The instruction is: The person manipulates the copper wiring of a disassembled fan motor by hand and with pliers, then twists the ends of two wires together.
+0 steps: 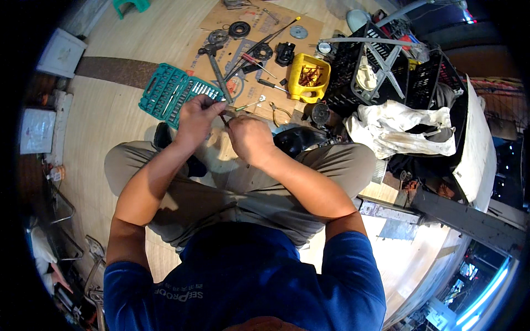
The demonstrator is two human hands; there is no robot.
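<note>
My left hand [197, 117] and my right hand [249, 138] meet above my knees. Both pinch a small dark tool or part [223, 119] between the fingertips; its exact kind is too small to tell. Just beyond my left hand lies an open teal socket-set case [164, 94] on the floor. A hammer [217, 69] with a long grey handle rests on a sheet of cardboard [309, 27] right past my fingers. I sit with my legs in grey trousers and wear a blue shirt.
On the cardboard lie screwdrivers [255, 62], round metal parts [239, 28], pliers [280, 113] and a yellow tub of screws [308, 76]. Black plastic crates [381, 71] and a white cloth [406, 127] stand to the right. A white box [61, 52] sits far left.
</note>
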